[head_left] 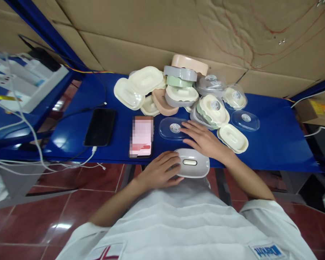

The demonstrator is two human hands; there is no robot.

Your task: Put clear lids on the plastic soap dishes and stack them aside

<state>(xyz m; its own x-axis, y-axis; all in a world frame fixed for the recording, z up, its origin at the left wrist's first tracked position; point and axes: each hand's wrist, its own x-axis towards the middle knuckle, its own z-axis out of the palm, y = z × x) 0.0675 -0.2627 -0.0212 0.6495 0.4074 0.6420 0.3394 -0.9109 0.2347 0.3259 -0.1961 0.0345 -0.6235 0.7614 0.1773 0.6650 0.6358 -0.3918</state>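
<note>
Head view, near to far: at the front edge of the blue desk, before the wearer's white top, sits a grey dish, open side up, an oval slot visible in its base; its near rim reaches past the desk edge as seen from above. Left hand at the dish's left end: fingers curved over the left rim, thumb lower at the near left corner, so the end lies between them, lightly grasped. Right hand beyond the dish's far rim, fingers stretched out and released, pointing left; fingertips over the right end of a clear lid, index tip at the edge of its round label. Cannot tell whether they press on the lid or hover just above. Lid lies flat, just beyond the dish. Left of the lid, a phone with lit screen; further left, a dark phone with a white cable plugged in. Right of the right wrist, a cream piece; beyond it, a second clear lid. Farther back, a loose pile: a tan dish, cream pieces, a green dish and, rearmost, a pink dish, near the cardboard wall.
</note>
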